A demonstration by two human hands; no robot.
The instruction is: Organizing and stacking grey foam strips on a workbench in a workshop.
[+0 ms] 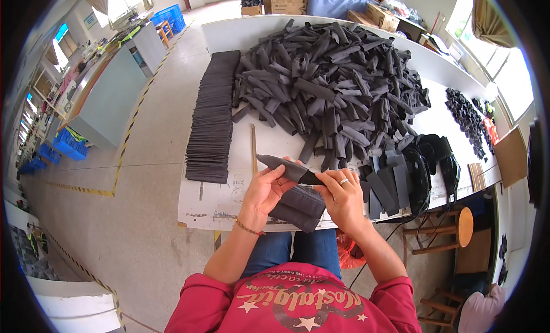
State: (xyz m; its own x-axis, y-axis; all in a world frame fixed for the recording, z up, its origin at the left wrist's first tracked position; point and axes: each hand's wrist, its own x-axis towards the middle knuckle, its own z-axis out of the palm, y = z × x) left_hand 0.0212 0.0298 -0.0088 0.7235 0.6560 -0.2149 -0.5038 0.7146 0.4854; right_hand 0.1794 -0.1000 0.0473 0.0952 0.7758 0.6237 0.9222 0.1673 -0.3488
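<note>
Both hands hold one dark grey fabric piece (285,167) just above the near edge of the white table (229,201). My left hand (263,191) pinches its left part with thumb on top. My right hand (341,196), wearing a ring, grips its right end. Under the hands lies a small stack of folded grey pieces (299,208). Beyond them rises a big heap of loose grey fabric strips (332,81).
A long neat row of stacked flat grey pieces (213,118) runs along the table's left side, with a thin wooden stick (253,147) beside it. Black straps and pieces (427,167) lie at the right, above a wooden stool (452,230). Cardboard boxes (289,0) stand beyond the table.
</note>
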